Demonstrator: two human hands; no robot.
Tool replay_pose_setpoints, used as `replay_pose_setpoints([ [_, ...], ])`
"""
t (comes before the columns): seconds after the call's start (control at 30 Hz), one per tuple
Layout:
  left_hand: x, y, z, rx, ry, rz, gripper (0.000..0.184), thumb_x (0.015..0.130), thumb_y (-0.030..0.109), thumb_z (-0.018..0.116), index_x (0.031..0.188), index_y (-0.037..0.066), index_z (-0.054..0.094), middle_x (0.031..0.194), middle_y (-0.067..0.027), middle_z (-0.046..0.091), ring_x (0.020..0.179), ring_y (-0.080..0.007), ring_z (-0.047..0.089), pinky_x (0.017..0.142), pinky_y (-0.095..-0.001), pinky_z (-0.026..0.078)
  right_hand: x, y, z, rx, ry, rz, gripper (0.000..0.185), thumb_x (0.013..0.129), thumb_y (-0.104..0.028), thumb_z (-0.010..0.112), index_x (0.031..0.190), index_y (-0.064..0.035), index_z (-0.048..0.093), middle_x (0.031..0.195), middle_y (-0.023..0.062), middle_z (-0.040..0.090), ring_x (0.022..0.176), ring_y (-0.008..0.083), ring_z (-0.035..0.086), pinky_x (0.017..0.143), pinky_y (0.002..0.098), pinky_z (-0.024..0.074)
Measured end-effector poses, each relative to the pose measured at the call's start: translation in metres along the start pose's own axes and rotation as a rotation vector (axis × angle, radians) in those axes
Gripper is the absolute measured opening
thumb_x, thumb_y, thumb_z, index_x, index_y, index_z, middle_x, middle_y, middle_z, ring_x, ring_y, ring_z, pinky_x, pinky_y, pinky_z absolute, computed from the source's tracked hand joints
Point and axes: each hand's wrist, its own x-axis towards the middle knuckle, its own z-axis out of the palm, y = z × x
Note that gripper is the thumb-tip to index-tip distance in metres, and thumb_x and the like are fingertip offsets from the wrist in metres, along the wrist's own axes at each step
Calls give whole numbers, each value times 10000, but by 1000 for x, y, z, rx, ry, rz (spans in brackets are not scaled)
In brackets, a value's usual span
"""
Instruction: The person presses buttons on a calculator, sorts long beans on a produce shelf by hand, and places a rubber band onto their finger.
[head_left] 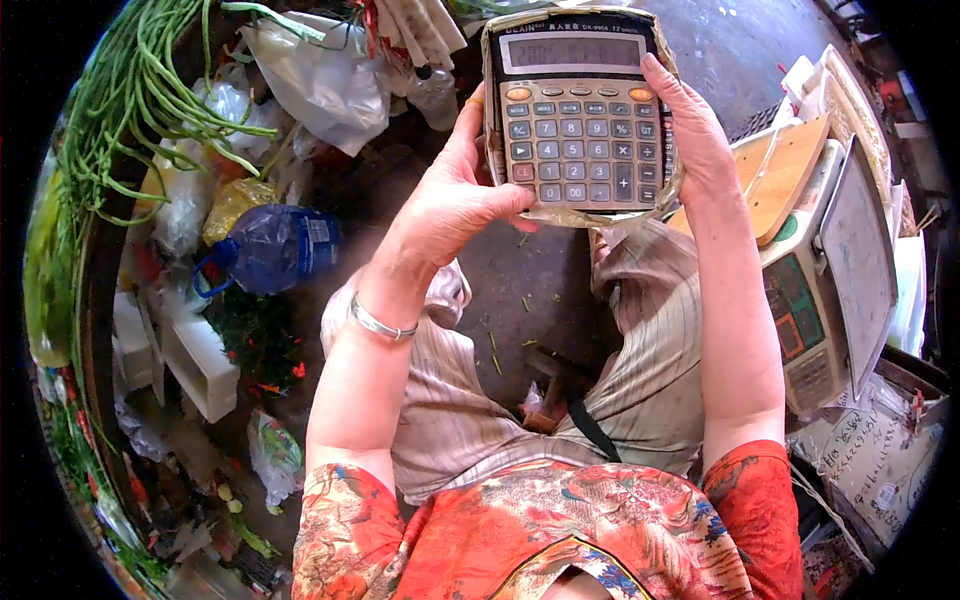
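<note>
Both my hands hold a large calculator (pixel 583 125) upright at the top centre, its keys and display facing me. A clear wrapping covers its edges. My left hand (pixel 465 185) grips the left side, with the thumb at the lower left corner by the bottom keys. On the right side, my right hand (pixel 695 130) wraps round the edge, its thumb beside the display's right end. Faint digits show on the display, too dim to read surely. The rest of my fingers are mostly hidden behind the calculator.
Long green beans (pixel 140 90) hang at the upper left, above plastic bags (pixel 320 85). A blue plastic bottle (pixel 275 248) and a white container (pixel 200 360) lie at the left. A scale (pixel 790 300) with a wooden board (pixel 775 185) stands at the right, above cardboard (pixel 860 450) with writing.
</note>
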Motion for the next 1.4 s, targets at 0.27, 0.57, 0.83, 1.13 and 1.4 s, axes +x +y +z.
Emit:
replay_pose_setpoints([
  [0.27, 2, 3, 1, 39, 17, 20, 906, 710, -71, 649, 1474, 139, 208, 1268, -69, 527, 1028, -216, 604, 645, -322, 579, -7, -4, 9, -71, 53, -36, 396, 825, -310, 731, 1069, -18, 624, 925, 54, 663, 796, 129, 634, 712, 283, 532],
  [0.57, 2, 6, -2, 11, -3, 41, 917, 706, -12, 691, 1471, 106, 199, 1237, -85, 538, 975, -208, 621, 629, -318, 579, -6, -2, 9, -45, 8, -48, 421, 827, -319, 728, 1092, -13, 613, 946, 59, 657, 811, 129, 630, 724, 280, 530],
  [0.83, 3, 7, -4, 19, 15, 20, 845, 729, 32, 695, 1440, 72, 241, 1226, -98, 549, 948, -199, 633, 650, -313, 578, -7, 0, 9, -102, -1, -64, 437, 852, -334, 695, 1121, -5, 591, 969, 70, 640, 844, 128, 615, 749, 272, 517],
  [1.13, 8, 6, -11, -130, 174, -16, 482, 831, 74, 615, 1287, 5, 476, 1166, -104, 599, 1006, -183, 614, 888, -326, 505, -12, -3, 21, -171, -26, -8, 463, 900, -411, 604, 1138, -14, 597, 1019, 73, 642, 887, 146, 610, 790, 279, 504],
  [1.4, 9, 6, -13, -161, 241, 1, 297, 904, 156, 604, 1154, 0, 574, 1041, -83, 650, 908, -165, 643, 808, -312, 540, -13, -2, 23, -239, -36, 22, 475, 899, -448, 597, 1142, -41, 598, 1013, 41, 619, 897, 124, 565, 831, 279, 460],
])
